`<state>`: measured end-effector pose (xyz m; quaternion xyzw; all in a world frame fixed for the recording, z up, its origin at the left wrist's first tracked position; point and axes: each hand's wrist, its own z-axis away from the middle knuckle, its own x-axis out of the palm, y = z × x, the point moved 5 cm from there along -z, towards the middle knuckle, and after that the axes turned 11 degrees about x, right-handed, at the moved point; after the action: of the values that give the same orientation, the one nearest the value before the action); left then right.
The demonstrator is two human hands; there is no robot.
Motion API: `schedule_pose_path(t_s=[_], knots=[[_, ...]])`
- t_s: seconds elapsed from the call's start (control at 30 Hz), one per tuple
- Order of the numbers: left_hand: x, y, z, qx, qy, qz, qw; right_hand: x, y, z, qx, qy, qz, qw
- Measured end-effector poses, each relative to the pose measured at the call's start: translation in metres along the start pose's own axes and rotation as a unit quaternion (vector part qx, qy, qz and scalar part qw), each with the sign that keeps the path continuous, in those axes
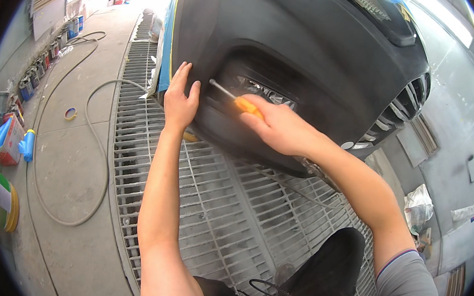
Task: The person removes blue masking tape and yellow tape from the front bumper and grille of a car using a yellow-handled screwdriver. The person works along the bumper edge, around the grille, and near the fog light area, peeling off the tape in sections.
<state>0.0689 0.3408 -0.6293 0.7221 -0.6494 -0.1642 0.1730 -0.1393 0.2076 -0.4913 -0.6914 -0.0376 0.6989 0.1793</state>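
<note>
A matte dark grey car bumper (289, 34) fills the upper middle, close in front of me. My left hand (180, 101) lies against its left edge with the fingers stretched and the thumb apart, holding nothing. My right hand (283, 125) is wrapped round the yellow-orange handle of a screwdriver (247, 106). Its metal shaft points up and left, over the left part of a recess (257, 60) in the bumper. I cannot tell whether the tip touches the surface. Crinkled clear film (270, 92) shows in the recess, partly behind the right hand.
Blue masking film (168, 46) edged with yellow tape borders the bumper's left side. Below is a metal floor grating (210, 225). A hose (93, 127) loops over the concrete at left, near a tape roll (70, 114), a cardboard box (12, 141), a bucket (3, 196) and several cans.
</note>
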Motion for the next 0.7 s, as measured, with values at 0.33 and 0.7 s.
schedule_pose_path(t_s=[0.33,0.7], knots=[[0.012,0.072,-0.033,0.105,0.05,-0.036,0.992,-0.062,0.006,0.052,0.048,0.079,-0.058,0.994],[0.011,0.079,-0.04,0.107,0.049,-0.048,0.992,-0.071,0.067,0.092,0.09,0.118,-0.067,0.987]])
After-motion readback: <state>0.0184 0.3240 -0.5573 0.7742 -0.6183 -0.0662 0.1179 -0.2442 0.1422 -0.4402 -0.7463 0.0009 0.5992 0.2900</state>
